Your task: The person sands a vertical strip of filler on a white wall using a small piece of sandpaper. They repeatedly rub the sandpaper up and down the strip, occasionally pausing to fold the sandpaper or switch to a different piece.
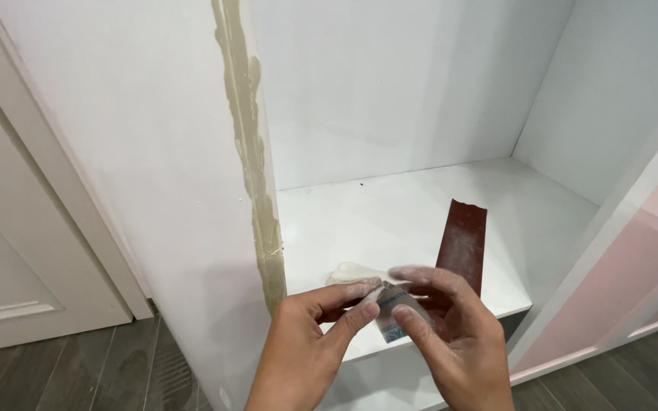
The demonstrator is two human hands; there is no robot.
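Both my left hand [310,335] and right hand [443,327] pinch a small folded sandpaper piece [392,312] between fingertips, just before the shelf [390,221] edge, the longer sandpaper strip [462,243] lying lengthwise beyond, nearer my right.

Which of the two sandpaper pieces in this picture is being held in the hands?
The small folded piece, pinched between the left hand and right hand. The long reddish-brown strip lies flat on the white shelf behind them.
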